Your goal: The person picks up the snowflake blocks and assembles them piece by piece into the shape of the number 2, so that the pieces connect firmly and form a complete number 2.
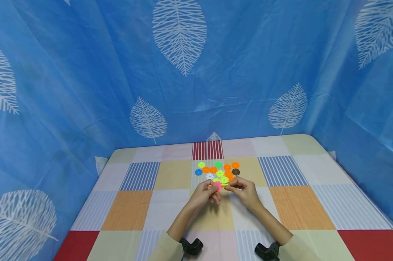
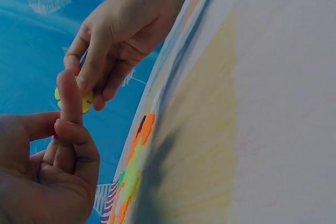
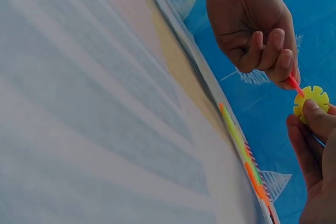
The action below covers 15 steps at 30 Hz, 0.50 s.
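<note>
My left hand (image 1: pixel 203 194) pinches a pink notched disc (image 1: pixel 217 186) above the table. Opposite it, my right hand (image 1: pixel 246 192) holds a yellow notched disc (image 3: pixel 316 98) between thumb and fingers. In the right wrist view the pink disc (image 3: pixel 295 84) is seen edge-on, meeting the yellow disc's rim at an angle; how deep it sits in a slot cannot be told. Fingers hide most of the yellow disc (image 2: pixel 86 102) in the left wrist view. Just beyond the hands lie loose notched discs, among them a blue one (image 1: pixel 198 172), a white one (image 1: pixel 209 176) and a black one (image 1: pixel 236 172).
Several orange discs (image 1: pixel 235 165), yellow-green discs (image 1: pixel 201 165) and a green disc (image 1: pixel 218 165) lie in the same group. A patchwork cloth (image 1: pixel 170 174) covers the table. Blue leaf-patterned curtains (image 1: pixel 216 90) stand behind and at both sides.
</note>
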Available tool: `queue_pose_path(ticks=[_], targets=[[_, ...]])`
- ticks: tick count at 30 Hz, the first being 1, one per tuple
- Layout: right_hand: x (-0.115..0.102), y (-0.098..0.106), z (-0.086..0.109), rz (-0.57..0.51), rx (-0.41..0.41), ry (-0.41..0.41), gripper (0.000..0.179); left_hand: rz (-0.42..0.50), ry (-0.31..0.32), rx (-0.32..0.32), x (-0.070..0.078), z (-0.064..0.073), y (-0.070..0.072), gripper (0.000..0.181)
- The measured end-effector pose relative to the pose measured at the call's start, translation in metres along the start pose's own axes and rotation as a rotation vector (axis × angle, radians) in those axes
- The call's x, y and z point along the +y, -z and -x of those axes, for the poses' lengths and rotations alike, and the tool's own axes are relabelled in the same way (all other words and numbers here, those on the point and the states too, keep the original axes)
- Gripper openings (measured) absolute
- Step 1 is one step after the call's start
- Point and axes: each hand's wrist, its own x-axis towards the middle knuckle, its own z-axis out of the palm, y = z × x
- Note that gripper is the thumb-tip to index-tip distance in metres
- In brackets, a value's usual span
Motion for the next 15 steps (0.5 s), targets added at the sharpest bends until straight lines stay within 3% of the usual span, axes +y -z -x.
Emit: queue_pose_path(ticks=[7, 15], targets=[[0.006, 0.0, 0.002, 0.007, -0.037, -0.005, 0.011, -0.025, -0.014, -0.092, 0.011, 0.003, 0.001, 0.018], [0.025, 0.001, 0.005, 0.133, -0.045, 0.021, 0.013, -0.045, 0.0, -0.077, -0.004, 0.001, 0.006, 0.018]])
